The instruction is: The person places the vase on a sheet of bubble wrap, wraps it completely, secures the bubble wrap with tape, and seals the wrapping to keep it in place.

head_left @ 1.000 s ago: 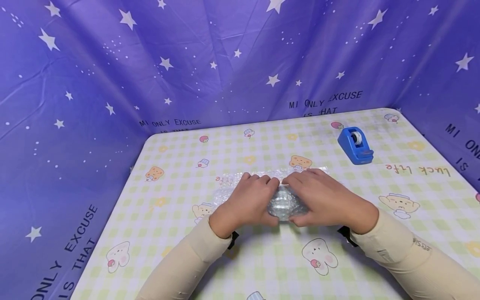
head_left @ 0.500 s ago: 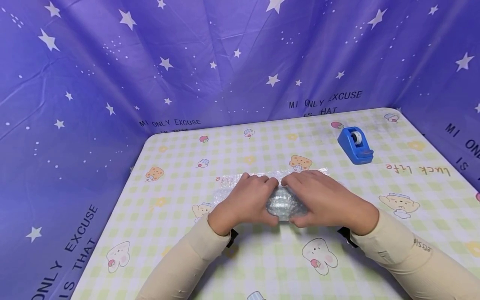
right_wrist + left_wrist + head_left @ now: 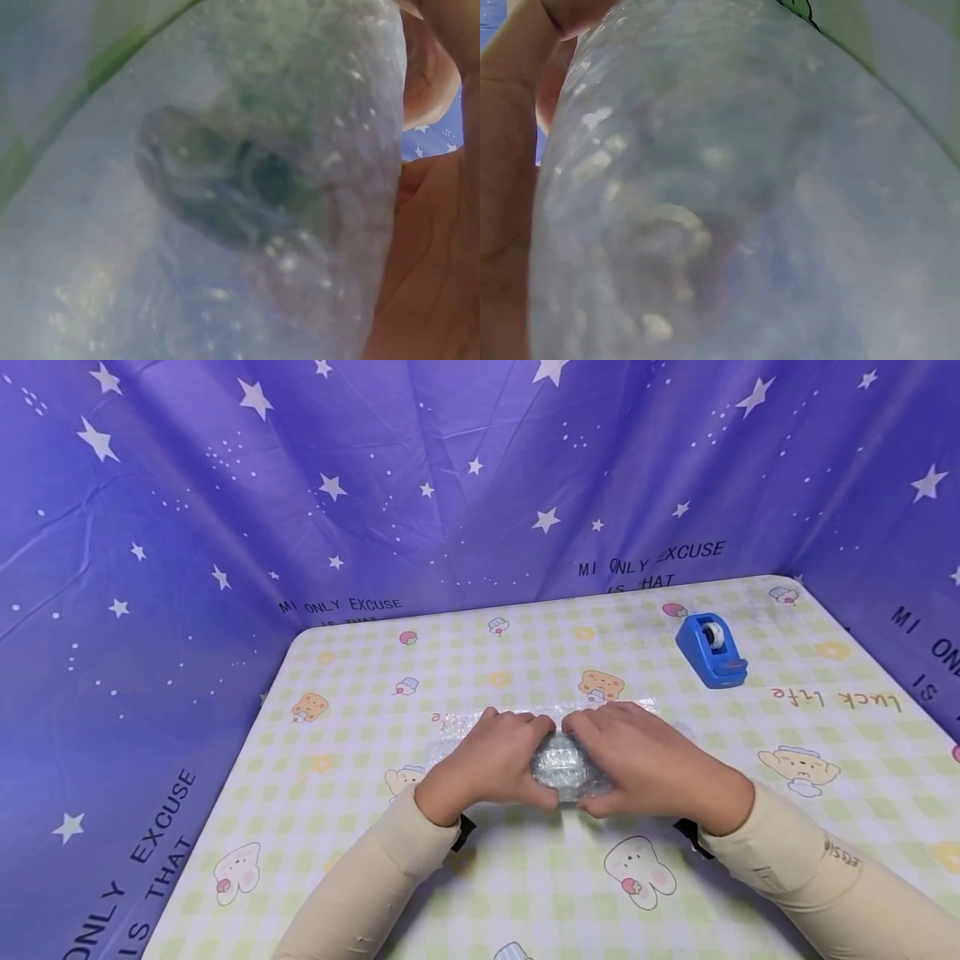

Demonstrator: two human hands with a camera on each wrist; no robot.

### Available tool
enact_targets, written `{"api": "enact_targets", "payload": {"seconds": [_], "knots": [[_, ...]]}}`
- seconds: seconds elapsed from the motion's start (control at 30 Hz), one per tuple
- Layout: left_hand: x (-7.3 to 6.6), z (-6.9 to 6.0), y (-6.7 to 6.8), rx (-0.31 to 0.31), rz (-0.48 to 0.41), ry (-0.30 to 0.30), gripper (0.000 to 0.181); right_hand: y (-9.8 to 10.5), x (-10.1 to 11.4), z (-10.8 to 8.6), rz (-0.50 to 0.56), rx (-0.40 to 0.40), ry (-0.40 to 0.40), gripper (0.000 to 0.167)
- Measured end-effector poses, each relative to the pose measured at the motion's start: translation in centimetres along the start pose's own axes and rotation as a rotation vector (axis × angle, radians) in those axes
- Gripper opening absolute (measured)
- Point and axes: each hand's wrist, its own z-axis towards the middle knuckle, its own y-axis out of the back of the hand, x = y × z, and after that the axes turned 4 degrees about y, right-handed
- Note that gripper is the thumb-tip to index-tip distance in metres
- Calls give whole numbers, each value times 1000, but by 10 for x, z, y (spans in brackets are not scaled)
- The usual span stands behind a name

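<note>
A clear bubble-wrap roll [image 3: 566,767] lies across the middle of the table, with a flat part of the wrap showing beyond the fingers. My left hand [image 3: 498,760] grips its left part, fingers over the far side and thumb on the near side. From the right, my right hand [image 3: 645,764] grips it the same way. In the left wrist view the wrap [image 3: 720,187] fills most of the picture beside the palm. Through the wrap [image 3: 300,300] in the right wrist view, a dark rounded shape shows, too blurred to name.
A blue tape dispenser [image 3: 711,652] with a roll of tape stands at the back right of the table. The table [image 3: 360,877] has a checked cover with printed cartoons. Purple curtains [image 3: 450,485] with stars hang behind and at both sides.
Both hands keep their grip and have shifted only very slightly. The wrapped roll between them has turned a little, its shiny surface looking different.
</note>
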Motion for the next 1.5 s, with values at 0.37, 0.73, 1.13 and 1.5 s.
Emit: {"api": "enact_targets", "payload": {"seconds": [0.37, 0.73, 1.13, 1.5], "knots": [[2, 0, -1, 12, -7, 7, 59, -9, 5, 3, -97, 8, -12, 82], [1, 0, 0, 34, -28, 28, 62, -12, 3, 4, -117, 4, 13, 72], [0, 1, 0, 49, -42, 47, 60, -12, -1, 3, -101, -10, 39, 69], [1, 0, 1, 58, -58, 51, 58, -11, -3, 3, -78, -12, 35, 69]]}}
